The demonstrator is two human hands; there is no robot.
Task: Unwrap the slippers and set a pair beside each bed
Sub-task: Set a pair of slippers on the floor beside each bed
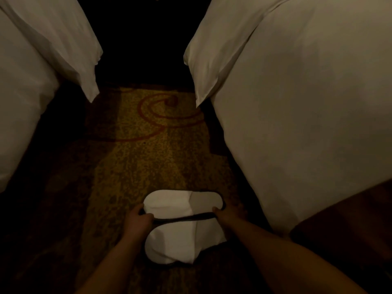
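In the head view, two white slippers (182, 221) are held over the carpet (148, 155) between the beds. The toe ends are pinched by the left hand (137, 221), the heel ends by the right hand (229, 216). No writing can be read.

Hotel-style bedroom: two white beds (307, 102) flanking patterned carpet (152, 149).

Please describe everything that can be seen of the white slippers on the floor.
The slippers are a white pair of soft cloth with thin dark edging. They lie flat, side by side and touching, on the patterned carpet in the aisle between two beds. Both toes point to the person's left. The left hand grips the toe ends and the right hand holds the heel ends. No wrapper can be seen on them.
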